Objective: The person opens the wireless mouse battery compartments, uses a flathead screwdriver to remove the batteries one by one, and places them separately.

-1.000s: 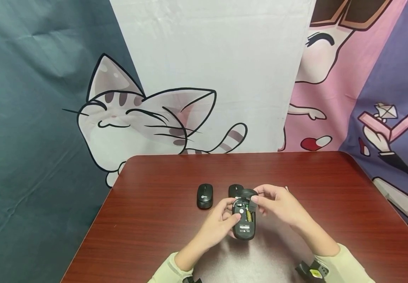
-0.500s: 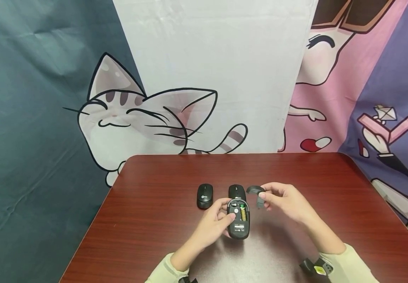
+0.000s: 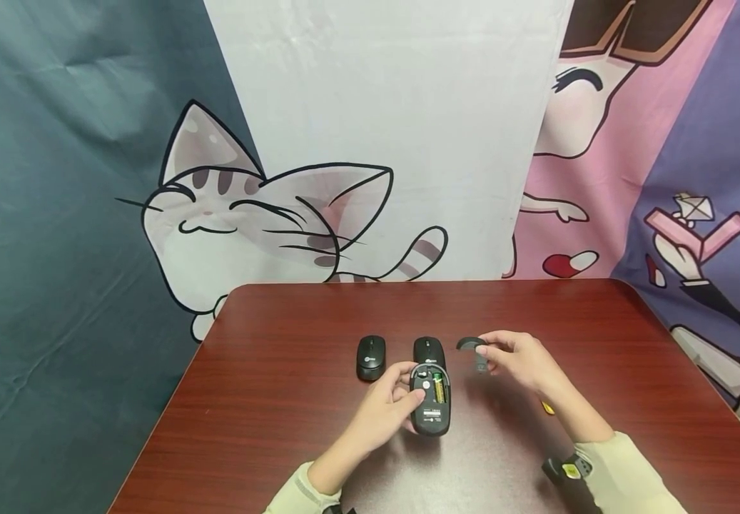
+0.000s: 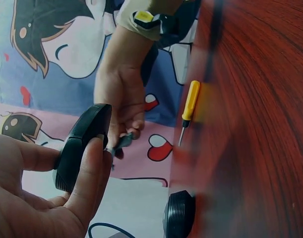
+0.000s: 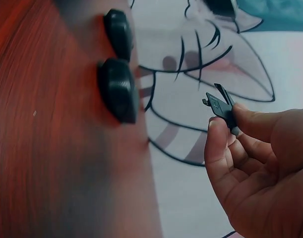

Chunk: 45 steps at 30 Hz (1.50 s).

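My left hand (image 3: 387, 401) grips a black computer mouse (image 3: 431, 421) by its sides, underside up. Its battery bay is uncovered, and a green-and-gold battery (image 3: 439, 387) lies in it. In the left wrist view the held mouse (image 4: 77, 144) is edge-on between thumb and fingers. To the right, my right hand (image 3: 520, 359) pinches the mouse's dark battery cover (image 3: 472, 344), a curved piece with a flat tongue, apart from the mouse. The right wrist view shows this cover (image 5: 223, 109) between thumb and index finger.
Two more black mice stand on the red-brown table (image 3: 267, 400): one mouse (image 3: 371, 357) at left, another mouse (image 3: 429, 350) just behind the held one. A yellow-handled screwdriver (image 4: 191, 101) lies on the table, mostly hidden by my right forearm in the head view. A cartoon-print curtain (image 3: 408, 107) hangs behind.
The battery cover has come away from the mouse and moved to the right with my right hand. The held mouse has shifted slightly left, and its battery bay now shows fully.
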Motion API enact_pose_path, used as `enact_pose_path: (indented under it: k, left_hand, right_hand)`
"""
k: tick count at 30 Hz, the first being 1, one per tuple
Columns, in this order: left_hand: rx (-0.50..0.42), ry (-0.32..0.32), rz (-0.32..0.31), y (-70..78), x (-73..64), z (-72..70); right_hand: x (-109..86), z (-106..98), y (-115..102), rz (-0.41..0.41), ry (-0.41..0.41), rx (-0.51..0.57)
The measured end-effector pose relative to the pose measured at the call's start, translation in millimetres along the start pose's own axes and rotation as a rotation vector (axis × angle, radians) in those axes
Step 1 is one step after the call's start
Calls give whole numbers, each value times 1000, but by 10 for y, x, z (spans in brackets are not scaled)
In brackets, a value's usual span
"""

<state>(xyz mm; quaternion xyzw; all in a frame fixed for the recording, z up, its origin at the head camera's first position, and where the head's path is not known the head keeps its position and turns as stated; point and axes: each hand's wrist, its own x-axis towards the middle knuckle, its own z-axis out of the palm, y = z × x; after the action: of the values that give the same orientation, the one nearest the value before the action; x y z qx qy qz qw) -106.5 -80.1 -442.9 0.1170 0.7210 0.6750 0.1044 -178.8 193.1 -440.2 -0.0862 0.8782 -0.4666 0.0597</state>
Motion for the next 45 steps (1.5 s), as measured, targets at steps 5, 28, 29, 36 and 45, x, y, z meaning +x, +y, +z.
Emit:
enact_pose_path:
  k: [5, 28, 29, 36, 45]
  left_hand:
    - [15, -2, 0, -12, 1, 3]
    - [-17, 3, -4, -50, -26, 43]
    - [-17, 4, -5, -49, -29, 45]
    - [-10, 0, -7, -35, -51, 43]
    - [14, -3, -6, -26, -70, 40]
  right_hand:
    - [92, 5, 162, 33, -4, 29]
    - [338, 68, 488, 42, -6, -8]
    - [349, 73, 494, 39, -7, -25]
    - [442, 116, 538, 57, -31, -90]
    - [532, 153, 624, 104, -44, -156]
